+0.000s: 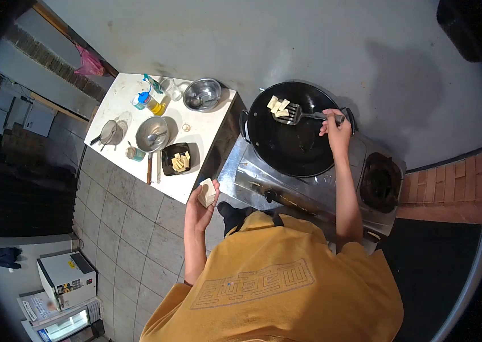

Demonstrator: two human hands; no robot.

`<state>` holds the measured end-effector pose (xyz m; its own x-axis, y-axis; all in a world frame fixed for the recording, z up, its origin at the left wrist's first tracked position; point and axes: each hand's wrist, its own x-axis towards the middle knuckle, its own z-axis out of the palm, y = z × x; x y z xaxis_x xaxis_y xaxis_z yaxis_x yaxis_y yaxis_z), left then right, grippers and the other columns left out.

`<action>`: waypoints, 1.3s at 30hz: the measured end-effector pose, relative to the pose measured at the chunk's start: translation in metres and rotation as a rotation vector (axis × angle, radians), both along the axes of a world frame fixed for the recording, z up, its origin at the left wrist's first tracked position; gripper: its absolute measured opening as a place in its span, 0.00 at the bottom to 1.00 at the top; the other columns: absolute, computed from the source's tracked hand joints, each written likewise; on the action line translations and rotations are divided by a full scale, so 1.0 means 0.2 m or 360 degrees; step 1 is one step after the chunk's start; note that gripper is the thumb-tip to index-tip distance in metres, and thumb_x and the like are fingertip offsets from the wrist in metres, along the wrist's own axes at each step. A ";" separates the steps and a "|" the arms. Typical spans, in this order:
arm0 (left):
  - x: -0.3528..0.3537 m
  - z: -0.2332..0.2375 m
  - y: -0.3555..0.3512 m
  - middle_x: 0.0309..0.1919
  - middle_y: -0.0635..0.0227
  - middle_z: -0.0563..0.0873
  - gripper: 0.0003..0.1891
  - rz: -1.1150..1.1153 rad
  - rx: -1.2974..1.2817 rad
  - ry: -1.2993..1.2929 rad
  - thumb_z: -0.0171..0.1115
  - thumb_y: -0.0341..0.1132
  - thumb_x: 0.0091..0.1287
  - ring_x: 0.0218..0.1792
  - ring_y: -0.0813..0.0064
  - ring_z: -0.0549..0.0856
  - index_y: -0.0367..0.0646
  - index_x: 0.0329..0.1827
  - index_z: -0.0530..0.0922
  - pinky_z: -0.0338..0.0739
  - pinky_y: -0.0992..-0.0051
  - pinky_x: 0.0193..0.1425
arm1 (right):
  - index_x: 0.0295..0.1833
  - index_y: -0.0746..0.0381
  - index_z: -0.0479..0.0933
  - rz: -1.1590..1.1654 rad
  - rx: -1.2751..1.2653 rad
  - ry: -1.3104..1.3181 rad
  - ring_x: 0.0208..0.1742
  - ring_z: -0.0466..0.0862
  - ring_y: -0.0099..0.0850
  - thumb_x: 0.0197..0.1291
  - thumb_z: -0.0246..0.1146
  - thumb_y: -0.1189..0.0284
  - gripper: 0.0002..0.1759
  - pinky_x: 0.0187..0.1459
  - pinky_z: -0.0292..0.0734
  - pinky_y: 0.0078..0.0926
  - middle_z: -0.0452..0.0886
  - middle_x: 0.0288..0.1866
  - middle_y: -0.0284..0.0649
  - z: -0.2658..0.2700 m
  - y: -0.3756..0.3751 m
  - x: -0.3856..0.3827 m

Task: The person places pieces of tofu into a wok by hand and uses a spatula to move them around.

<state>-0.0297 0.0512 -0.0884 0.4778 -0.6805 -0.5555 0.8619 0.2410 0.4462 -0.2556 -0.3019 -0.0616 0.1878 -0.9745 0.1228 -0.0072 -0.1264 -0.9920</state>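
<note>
My right hand (337,130) grips the handle of a slotted turner (292,114) over a black wok (286,142). The turner's blade lies against several pale cut pieces (277,106), which look like tofu, on the wok's left side. Away from the stove, near the white table's corner, my left hand (196,214) is closed around a pale, flat, squarish piece (207,192); I cannot tell exactly what it is. More pale pieces (180,162) sit in a square black dish (168,166) on the table, close to that hand.
The wok stands on a metal gas stove (252,171) with a second burner (380,178) at right. On the white table (187,191) are metal bowls (152,134), (202,94), an oil bottle (152,104), a strainer (111,134) and a jar (134,153). A grey wall (252,45) rises behind.
</note>
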 end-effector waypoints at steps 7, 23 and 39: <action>0.01 -0.01 0.00 0.58 0.47 0.79 0.22 -0.0024 -0.0050 -0.0006 0.51 0.32 0.73 0.57 0.57 0.82 0.26 0.65 0.64 0.81 0.66 0.62 | 0.47 0.66 0.80 0.0306 0.0274 -0.0132 0.24 0.79 0.22 0.71 0.57 0.67 0.13 0.26 0.80 0.23 0.77 0.28 0.36 -0.01 -0.07 -0.04; -0.02 0.02 0.00 0.59 0.47 0.78 0.22 -0.0001 -0.0009 0.0019 0.52 0.32 0.72 0.57 0.57 0.82 0.26 0.64 0.64 0.80 0.65 0.63 | 0.51 0.66 0.79 0.0453 0.0466 -0.0316 0.31 0.80 0.24 0.72 0.57 0.66 0.14 0.35 0.81 0.24 0.77 0.32 0.37 -0.03 -0.06 -0.07; -0.03 0.02 0.01 0.58 0.46 0.79 0.21 0.0021 -0.0047 -0.0001 0.52 0.33 0.73 0.58 0.56 0.82 0.25 0.62 0.66 0.81 0.67 0.62 | 0.52 0.67 0.76 0.0591 0.0479 -0.0244 0.31 0.78 0.22 0.73 0.56 0.64 0.16 0.34 0.77 0.24 0.77 0.32 0.36 0.11 0.00 -0.18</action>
